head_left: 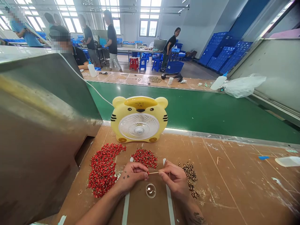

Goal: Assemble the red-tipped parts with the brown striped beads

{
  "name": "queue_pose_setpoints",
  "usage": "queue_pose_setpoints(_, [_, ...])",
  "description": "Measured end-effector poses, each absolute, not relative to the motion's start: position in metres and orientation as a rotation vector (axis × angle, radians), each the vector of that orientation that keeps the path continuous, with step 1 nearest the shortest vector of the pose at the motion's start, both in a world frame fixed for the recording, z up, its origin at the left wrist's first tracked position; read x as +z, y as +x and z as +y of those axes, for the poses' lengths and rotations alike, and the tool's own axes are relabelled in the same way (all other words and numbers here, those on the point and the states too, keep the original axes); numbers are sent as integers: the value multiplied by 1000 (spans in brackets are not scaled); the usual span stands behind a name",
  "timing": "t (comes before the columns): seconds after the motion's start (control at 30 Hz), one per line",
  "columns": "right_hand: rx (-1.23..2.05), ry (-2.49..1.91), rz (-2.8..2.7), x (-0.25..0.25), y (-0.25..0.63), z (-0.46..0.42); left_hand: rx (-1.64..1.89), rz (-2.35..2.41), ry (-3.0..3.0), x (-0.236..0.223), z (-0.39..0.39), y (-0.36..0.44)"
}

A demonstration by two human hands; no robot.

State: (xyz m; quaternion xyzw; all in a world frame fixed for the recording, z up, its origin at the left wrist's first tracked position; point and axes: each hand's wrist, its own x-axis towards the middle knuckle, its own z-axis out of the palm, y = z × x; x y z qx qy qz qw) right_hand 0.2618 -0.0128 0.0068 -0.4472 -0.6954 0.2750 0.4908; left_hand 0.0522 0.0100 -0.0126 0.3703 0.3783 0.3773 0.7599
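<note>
My left hand [131, 177] is closed in a pinch on a small red piece [147, 172], mostly hidden by the fingertips. Between thumb and finger, my right hand [175, 180] grips a thin wooden stick [154, 172], whose far tip meets the red piece. Just below the hands sits a small round clear dish [150, 190] with clear contents. A large heap of small red pieces [103, 170] spreads left of my left hand, and a smaller red heap [145, 157] lies beyond my fingers. Small dark and gold pieces [190, 172] are scattered beside my right hand.
A yellow animal-faced fan [139, 102] stands behind the heaps. A metal housing [42, 125] walls off the left. Across the green belt [201, 109], a far ledge holds bottles [92, 70] and a plastic bag [243, 87]. Several people are in the background.
</note>
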Motion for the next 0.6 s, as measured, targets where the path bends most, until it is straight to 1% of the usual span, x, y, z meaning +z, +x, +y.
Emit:
queue_pose_setpoints(0.23, [757,-1074,-1688,7,270,-13,834,824,812,-14,11,50])
queue_pose_setpoints(0.43, [799,-1058,-2099,8,265,-11,861,834,807,-15,13,49])
queue_pose_setpoints(0.5, [785,-1145,-2117,9,267,-9,863,841,800,-15,14,49])
queue_pose_setpoints(0.6, [667,-1460,-1986,16,287,-5,869,869,783,-15,17,49])
